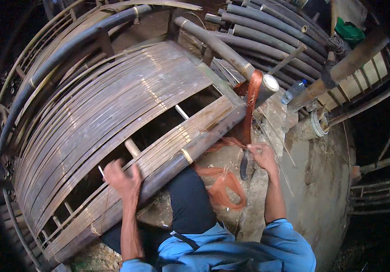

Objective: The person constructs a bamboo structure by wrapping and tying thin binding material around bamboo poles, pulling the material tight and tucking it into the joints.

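Note:
A large bamboo bench [113, 104], its seat made of thin slats, lies across my lap side. My left hand [121, 179] is over the near band of slats [163, 156], beside a long gap; its fingers are somewhat blurred, the thumb standing apart. A thin reddish strand [105, 199] runs down from near that hand toward a pale tie on the front pole. To the right, my right hand [264, 157] pinches the end of orange netting [226, 144]. More of this netting lies in a loop below. A dark handle-like object [243, 167] rests left of my right hand.
An orange-brown strip [252, 97] hangs over the bench's corner post. Dark bamboo poles [272, 31] are stacked behind. A clear plastic bottle [293, 93] and a white bucket [315, 124] stand at the right. Thin bamboo strips [274, 145] lie on the concrete floor.

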